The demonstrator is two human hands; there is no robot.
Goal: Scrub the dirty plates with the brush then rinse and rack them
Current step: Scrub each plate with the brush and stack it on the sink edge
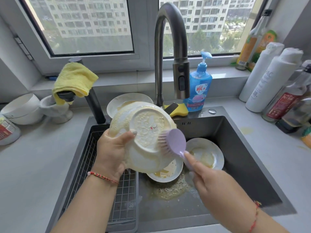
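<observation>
Here left hand [113, 149] grips plate [143, 132] underside-up so brush [171, 142], clenched in right hand [212, 184], scrubs its base.

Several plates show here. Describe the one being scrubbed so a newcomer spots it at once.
Start at the dark sink basin below the curved grey tap. Above its left half, the left hand grips a sudsy white round plate, underside up. Alone among the plates, it is off the basin floor, lilac plastic brush bristles against it.

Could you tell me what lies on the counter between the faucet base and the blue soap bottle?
In the head view, a yellow sponge with a dark scouring side lies between the faucet base and the blue soap bottle, behind the sink rim.
</observation>
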